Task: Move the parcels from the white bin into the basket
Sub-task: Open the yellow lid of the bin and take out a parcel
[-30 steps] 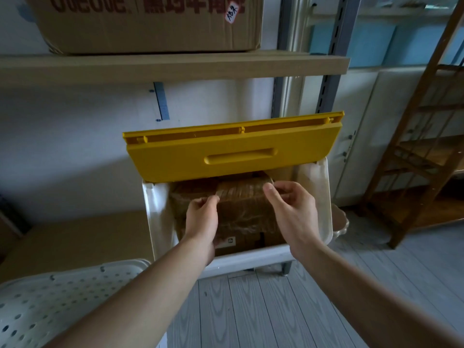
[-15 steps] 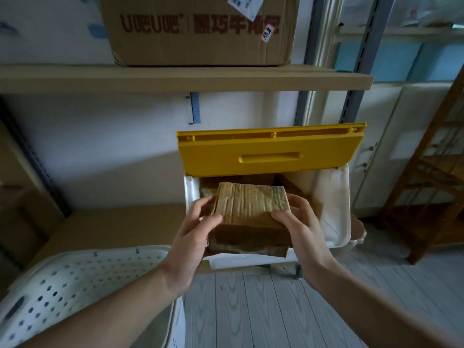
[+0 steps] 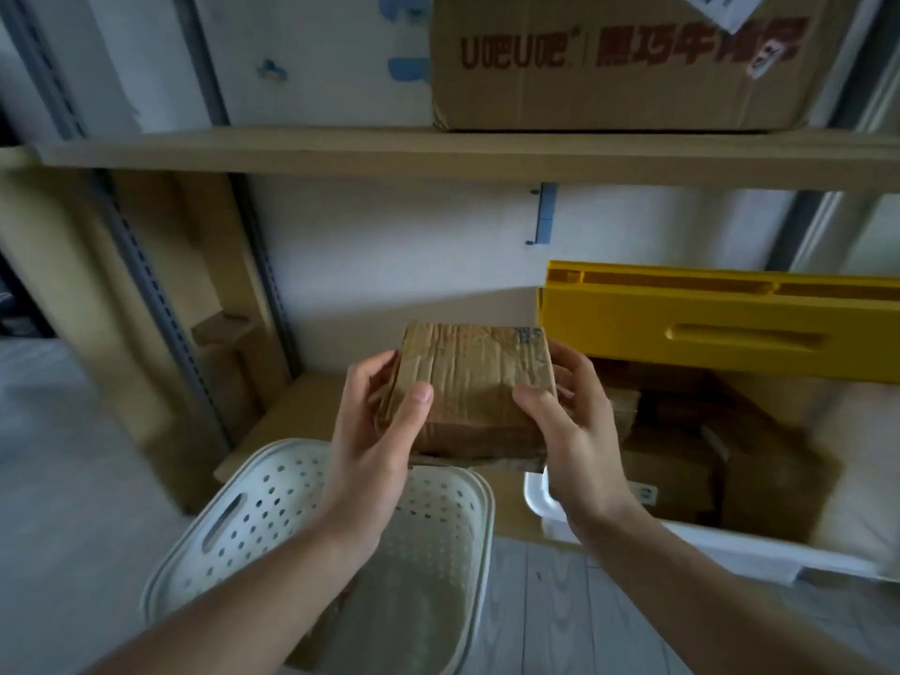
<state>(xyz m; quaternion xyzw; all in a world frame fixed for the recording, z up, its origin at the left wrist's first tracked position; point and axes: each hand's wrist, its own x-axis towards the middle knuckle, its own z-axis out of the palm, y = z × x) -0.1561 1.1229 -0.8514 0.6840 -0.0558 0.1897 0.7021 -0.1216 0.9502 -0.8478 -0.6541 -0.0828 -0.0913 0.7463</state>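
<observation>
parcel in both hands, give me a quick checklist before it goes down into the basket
1. Grip: left hand and right hand hold the parcel at opposite sides: ok.
2. Parcel out of the white bin: ok.
3. Parcel over the basket: only above its far rim: not ok.
4. Room in basket: something brown lies inside, space beside it: ok.
5. Parcel's underside: a loose edge shows: cannot tell.

I see the parcel (image 3: 475,387) at frame centre, left hand (image 3: 375,436) on its left side, right hand (image 3: 577,431) on its right. Basket (image 3: 253,509) lower left, beneath. Bin (image 3: 730,543) lower right, more parcels (image 3: 682,455) inside. Carton (image 3: 618,60) on shelf (image 3: 341,151), upper right.
</observation>
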